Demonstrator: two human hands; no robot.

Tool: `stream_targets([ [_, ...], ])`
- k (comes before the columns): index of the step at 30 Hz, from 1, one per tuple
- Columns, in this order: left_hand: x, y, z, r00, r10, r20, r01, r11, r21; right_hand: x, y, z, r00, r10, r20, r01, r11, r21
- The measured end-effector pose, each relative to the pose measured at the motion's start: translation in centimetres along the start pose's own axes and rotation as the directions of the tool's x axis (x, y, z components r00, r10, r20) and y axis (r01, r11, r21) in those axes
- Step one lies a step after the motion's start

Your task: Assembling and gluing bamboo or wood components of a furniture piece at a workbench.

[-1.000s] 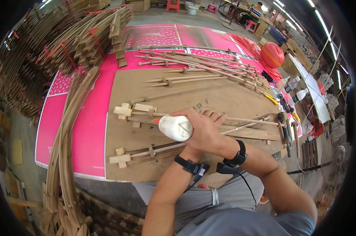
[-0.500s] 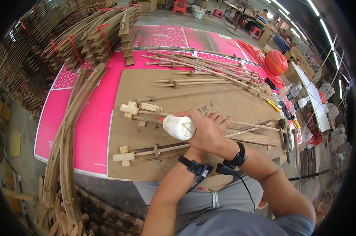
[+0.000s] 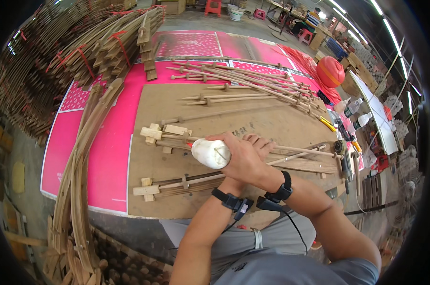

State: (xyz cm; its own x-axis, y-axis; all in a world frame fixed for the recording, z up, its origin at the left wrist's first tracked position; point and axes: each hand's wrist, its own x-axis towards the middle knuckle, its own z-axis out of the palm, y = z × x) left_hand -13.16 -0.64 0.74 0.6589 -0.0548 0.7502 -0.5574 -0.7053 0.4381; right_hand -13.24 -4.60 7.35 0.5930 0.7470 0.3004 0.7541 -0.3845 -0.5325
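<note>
Both my hands are clasped together on a white squeeze bottle with a small red tip that points left. My left hand grips it from below and my right hand wraps over it, fingers resting on the sticks. The tip sits at a wooden stick assembly with cross blocks lying on a brown board. A second, similar stick assembly lies nearer to me. Both wrists wear black bands, with a cable running from the right one.
A pink sheet lies under the board. Long bent wood strips curve along the left, with bundled wood stacks behind. A pile of dowel sticks lies far across the board. At right are an orange-red ball, plastic bottles and hand tools.
My hands stay clasped on the bottle at the same spot on the stick assembly. Only the view shifts slightly.
</note>
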Motion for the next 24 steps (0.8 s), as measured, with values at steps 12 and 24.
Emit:
stream_targets([
  [12, -1.5, -0.7, 1.9, 0.992, -0.090, -0.084, 0.074, 0.981, -0.180, -1.9, -1.2, -1.1, 0.990, -0.008, -0.139, -0.022, 0.976, -0.216],
  [24, -0.3, -0.7, 1.0, 0.994, -0.083, 0.066, 0.088, 0.994, -0.065, -13.9, 4.1, -10.0, 0.673, 0.739, 0.011, -0.005, -0.010, 1.000],
])
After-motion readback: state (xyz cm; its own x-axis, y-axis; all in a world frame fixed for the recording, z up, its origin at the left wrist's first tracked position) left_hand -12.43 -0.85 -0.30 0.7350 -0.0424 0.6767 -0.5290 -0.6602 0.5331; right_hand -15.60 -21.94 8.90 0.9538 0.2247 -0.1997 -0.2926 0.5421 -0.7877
